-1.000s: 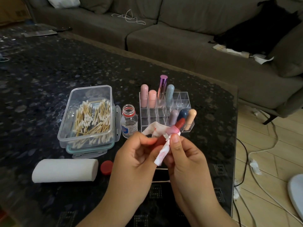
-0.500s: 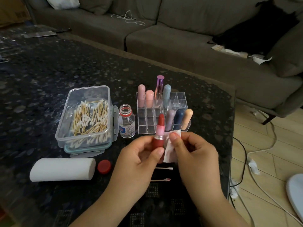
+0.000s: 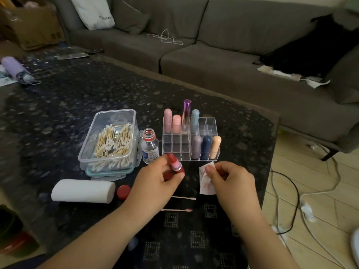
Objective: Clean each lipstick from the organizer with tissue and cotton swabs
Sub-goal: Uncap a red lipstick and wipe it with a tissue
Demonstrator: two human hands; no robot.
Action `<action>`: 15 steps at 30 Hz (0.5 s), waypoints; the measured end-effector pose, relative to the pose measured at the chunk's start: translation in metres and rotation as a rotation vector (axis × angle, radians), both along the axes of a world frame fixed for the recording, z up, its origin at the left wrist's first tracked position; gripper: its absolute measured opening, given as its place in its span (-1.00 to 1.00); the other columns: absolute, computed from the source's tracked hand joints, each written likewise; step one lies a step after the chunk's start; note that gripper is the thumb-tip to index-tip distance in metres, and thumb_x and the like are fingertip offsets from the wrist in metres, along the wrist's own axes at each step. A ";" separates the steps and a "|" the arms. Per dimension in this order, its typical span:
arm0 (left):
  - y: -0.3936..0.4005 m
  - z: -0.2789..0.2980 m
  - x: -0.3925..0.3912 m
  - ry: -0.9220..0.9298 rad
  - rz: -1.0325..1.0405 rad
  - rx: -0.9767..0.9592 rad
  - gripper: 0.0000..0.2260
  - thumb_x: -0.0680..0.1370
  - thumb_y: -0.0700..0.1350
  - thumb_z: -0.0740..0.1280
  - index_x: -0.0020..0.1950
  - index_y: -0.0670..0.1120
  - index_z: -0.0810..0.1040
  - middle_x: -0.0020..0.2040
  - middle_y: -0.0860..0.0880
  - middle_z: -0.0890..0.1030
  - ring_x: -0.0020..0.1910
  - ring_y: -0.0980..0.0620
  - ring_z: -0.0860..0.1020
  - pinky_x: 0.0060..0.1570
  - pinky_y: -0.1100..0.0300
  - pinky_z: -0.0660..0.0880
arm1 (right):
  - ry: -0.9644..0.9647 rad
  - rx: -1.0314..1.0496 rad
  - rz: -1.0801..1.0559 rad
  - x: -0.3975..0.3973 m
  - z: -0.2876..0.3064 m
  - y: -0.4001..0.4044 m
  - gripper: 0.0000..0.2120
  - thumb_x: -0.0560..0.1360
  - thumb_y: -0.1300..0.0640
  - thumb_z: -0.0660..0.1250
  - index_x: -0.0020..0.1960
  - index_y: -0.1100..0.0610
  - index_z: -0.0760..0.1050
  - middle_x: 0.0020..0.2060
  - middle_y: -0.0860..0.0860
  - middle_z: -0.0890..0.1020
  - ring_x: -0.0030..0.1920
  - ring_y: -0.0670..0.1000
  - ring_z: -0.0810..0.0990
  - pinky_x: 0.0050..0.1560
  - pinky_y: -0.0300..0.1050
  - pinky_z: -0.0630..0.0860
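Two hands work apart above the dark speckled desk [image 3: 58, 117]: the left hand [image 3: 155, 181] curls around an uncapped red lipstick [image 3: 174, 164], its base hidden by fingers; the right hand [image 3: 229, 179] pinches a stained white tissue piece [image 3: 206, 181], just before the clear acrylic organizer [image 3: 209, 123].

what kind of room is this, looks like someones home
Most likely a home living room: a grey sofa with a cushion wraps round a dark low table, and loose cables trail over the wooden floor.
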State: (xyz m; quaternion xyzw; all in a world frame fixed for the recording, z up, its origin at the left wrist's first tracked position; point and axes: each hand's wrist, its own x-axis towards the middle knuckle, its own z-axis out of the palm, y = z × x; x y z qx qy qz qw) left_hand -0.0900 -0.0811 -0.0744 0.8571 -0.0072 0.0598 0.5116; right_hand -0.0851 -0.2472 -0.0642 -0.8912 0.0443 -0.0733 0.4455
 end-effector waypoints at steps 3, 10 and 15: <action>-0.006 0.004 0.010 -0.073 -0.007 0.163 -0.89 0.43 -0.12 0.47 -0.14 0.01 0.56 -0.19 0.13 0.58 -0.14 0.22 0.55 -0.10 0.39 0.44 | 0.012 -0.007 0.018 0.000 -0.001 -0.002 -0.92 0.53 0.04 0.34 -0.12 -0.03 0.60 -0.30 -0.20 0.58 -0.26 -0.22 0.55 -0.29 -0.47 0.42; -0.011 -0.003 0.028 -0.006 -0.016 0.443 -0.83 0.39 0.02 0.49 -0.11 -0.01 0.61 -0.09 0.08 0.54 0.06 0.01 0.47 0.15 0.03 0.37 | 0.033 -0.005 0.013 0.001 0.000 -0.009 -0.91 0.53 0.02 0.32 -0.05 -0.02 0.61 -0.30 -0.22 0.55 -0.26 -0.24 0.53 -0.33 -0.49 0.39; -0.014 -0.006 0.032 0.012 -0.036 0.567 -0.81 0.41 0.09 0.45 -0.07 0.03 0.61 -0.11 0.12 0.46 0.08 0.02 0.43 0.11 0.11 0.27 | 0.036 -0.042 0.039 0.003 -0.001 -0.006 -0.89 0.53 0.02 0.33 -0.04 0.00 0.61 -0.34 -0.27 0.50 -0.30 -0.26 0.50 -0.32 -0.55 0.39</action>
